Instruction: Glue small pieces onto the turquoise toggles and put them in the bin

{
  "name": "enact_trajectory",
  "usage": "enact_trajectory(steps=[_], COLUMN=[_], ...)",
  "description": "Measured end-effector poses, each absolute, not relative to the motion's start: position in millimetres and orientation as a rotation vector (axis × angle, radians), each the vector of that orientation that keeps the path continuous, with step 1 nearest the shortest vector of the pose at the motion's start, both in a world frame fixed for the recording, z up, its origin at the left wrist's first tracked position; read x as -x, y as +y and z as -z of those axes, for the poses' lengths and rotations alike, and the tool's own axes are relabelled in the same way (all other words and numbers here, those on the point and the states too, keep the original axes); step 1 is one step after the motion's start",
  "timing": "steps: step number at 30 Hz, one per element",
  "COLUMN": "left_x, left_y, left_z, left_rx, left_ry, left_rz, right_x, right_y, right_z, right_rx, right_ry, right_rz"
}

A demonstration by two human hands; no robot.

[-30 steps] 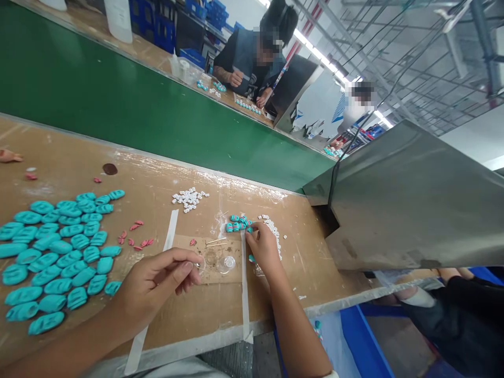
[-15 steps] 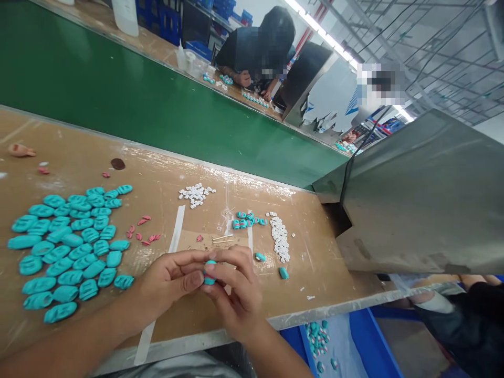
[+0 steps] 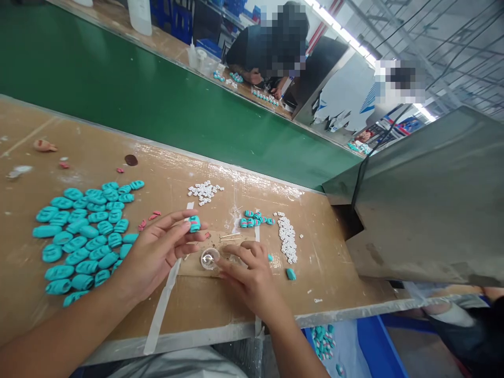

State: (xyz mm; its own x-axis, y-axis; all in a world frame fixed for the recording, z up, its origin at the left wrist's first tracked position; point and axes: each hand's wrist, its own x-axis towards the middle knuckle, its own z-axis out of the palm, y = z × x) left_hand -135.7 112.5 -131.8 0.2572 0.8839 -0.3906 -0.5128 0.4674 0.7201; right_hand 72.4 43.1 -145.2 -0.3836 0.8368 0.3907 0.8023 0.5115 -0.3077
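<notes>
In left hand [image 3: 155, 251], teal piece [image 3: 194, 223] at tip of clamped grip; right hand [image 3: 254, 275]: cannot tell.

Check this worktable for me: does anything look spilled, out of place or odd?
A dark brown disc and a peach-coloured piece lie beyond the teal pieces on the left, resembling them in neither colour nor shape. A whitish patch near the peach-coloured piece could be a spill.

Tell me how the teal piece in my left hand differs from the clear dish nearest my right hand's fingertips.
The teal piece is opaque with a pink band; the clear dish is see-through. The teal piece is held up in your left hand; the clear dish rests below, near your right hand.
</notes>
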Motion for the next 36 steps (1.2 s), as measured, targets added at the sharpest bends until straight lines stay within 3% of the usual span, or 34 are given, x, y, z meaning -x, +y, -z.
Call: enact_trajectory(steps=[10, 20, 36], left_x=[132, 127, 126], left_y=[108, 102, 98], left_z=[130, 129, 130], left_rx=[-0.787, -0.814, -0.846], left_ry=[0.917, 0.973, 0.906], left_rz=[-0.930, -0.730, -0.658], right_x=[-74, -59, -46], right_y=[41, 43, 44], right_z=[150, 131, 134], right_rx=[1.273, 1.267, 1.282], right_ry=[-2.230, -1.678, -1.751], right_rz=[0.003, -0.055, -0.036])
